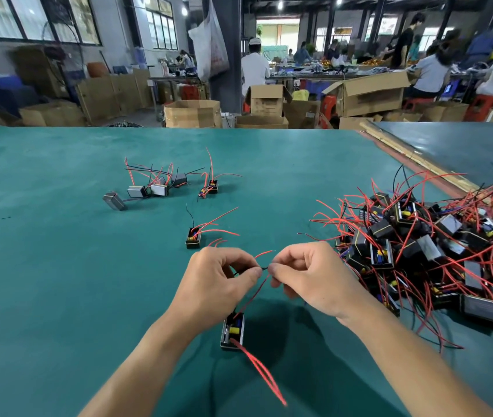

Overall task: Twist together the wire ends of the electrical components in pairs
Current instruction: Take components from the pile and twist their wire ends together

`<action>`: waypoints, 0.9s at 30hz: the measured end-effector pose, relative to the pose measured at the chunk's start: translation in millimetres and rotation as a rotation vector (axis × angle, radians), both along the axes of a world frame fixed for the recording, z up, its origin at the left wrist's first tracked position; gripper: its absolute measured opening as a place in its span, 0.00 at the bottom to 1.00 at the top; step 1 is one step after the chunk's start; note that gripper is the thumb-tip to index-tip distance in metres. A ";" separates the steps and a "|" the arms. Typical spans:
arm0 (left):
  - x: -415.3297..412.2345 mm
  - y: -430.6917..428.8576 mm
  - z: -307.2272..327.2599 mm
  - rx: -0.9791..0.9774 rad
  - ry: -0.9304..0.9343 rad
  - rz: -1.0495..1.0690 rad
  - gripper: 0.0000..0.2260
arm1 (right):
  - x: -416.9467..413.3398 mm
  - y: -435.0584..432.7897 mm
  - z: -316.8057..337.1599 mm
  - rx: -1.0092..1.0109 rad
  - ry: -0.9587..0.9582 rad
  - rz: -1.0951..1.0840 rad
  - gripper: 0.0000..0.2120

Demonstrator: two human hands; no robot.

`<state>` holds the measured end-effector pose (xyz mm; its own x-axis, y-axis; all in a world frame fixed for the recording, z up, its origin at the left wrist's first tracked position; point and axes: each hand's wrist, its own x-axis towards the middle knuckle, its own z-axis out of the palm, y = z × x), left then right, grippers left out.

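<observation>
Wire ends (264, 268) meet crosswise between the hands, left hand (218, 284) and right hand (308, 275) each pinching one side; their component (233, 331) lies nearer the person, beside the left wrist.

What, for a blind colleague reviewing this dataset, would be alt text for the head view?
A left hand and right hand pinch the thin wire ends of a small component between them over a green table. A tangled pile of red-wired components lies at right.

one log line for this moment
left hand pinches wire ends | right hand pinches same ends | component between forearms | pile at right
</observation>
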<state>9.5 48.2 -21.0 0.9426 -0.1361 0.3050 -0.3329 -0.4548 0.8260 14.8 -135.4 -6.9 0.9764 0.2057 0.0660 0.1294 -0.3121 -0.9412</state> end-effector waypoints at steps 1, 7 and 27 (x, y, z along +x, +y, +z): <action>-0.3 -0.1 0.0 -0.004 0.005 -0.004 0.04 | 0.4 -0.4 -1.0 -0.016 -0.025 -0.003 0.07; 0.6 -1.9 0.5 -0.033 0.031 0.012 0.07 | 2.4 -2.9 -5.0 -0.065 -0.153 0.006 0.07; -1.4 -0.7 7.0 -0.115 0.108 -0.029 0.08 | 0.9 2.0 -12.0 -0.254 -0.563 -0.110 0.05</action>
